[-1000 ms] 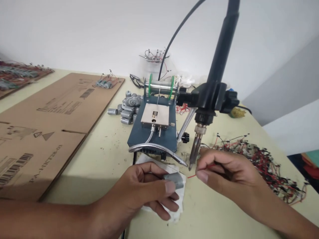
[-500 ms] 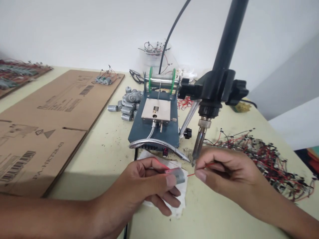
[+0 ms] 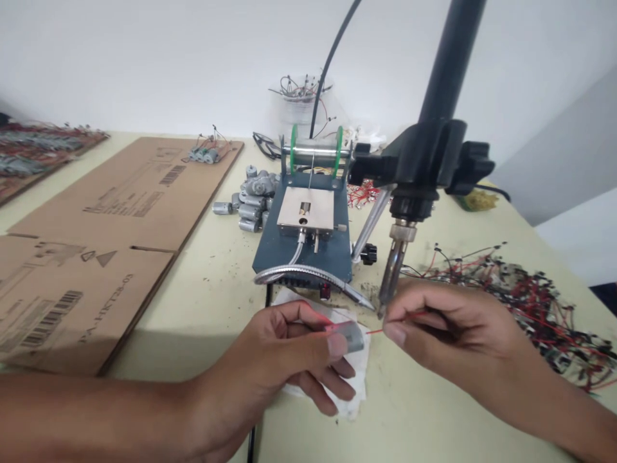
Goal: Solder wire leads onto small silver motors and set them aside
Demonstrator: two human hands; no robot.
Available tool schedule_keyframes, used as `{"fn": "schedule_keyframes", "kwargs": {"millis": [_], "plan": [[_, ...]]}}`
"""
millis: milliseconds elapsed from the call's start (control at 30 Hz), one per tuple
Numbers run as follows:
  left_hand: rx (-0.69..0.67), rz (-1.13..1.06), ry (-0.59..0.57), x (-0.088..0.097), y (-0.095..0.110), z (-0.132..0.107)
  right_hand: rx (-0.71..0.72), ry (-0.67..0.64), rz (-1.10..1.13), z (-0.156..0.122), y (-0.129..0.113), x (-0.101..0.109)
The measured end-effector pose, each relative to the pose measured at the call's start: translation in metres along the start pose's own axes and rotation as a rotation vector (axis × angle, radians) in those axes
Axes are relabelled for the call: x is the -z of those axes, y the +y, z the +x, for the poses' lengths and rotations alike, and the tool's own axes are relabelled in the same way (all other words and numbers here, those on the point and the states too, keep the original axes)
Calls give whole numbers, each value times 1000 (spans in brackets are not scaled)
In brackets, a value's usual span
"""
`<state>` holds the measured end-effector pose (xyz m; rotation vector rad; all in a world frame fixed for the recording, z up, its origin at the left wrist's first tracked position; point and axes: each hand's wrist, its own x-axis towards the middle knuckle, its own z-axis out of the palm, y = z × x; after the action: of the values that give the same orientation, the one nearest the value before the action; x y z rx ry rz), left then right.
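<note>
Between thumb and forefinger, my left hand [image 3: 299,350] grips a small grey motor [image 3: 355,337] above a white paper pad [image 3: 354,402]. A red glow falls on that forefinger and the motor's near end. My right hand [image 3: 443,328] pinches a red wire [image 3: 374,332], its end close to the motor's right end; whether they touch I cannot tell. Just above my right fingertips is the tip of a soldering iron [image 3: 391,273], held by a black stand clamp. From the left, a curved metal solder feed tube [image 3: 318,270] ends beside that tip.
A blue solder feeder [image 3: 270,247] with a green-rimmed solder spool [image 3: 315,151] stands ahead. Loose motors [image 3: 255,196] are piled at its left. Red and black wires [image 3: 525,308] heap at the right. Cardboard [image 3: 144,193] at left bears several wired motors [image 3: 205,154].
The whole view has shifted slightly. Both hands keep their grips, with the motor and the red wire still near the iron tip.
</note>
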<state>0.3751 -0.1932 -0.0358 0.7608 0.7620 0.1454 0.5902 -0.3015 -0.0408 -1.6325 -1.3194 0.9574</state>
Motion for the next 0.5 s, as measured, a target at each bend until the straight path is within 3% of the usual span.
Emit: {"fn": "schedule_keyframes", "kwargs": {"millis": [500], "plan": [[-2, -6, -5, -1, 2, 0, 30, 15, 34, -3, 2, -1]]}}
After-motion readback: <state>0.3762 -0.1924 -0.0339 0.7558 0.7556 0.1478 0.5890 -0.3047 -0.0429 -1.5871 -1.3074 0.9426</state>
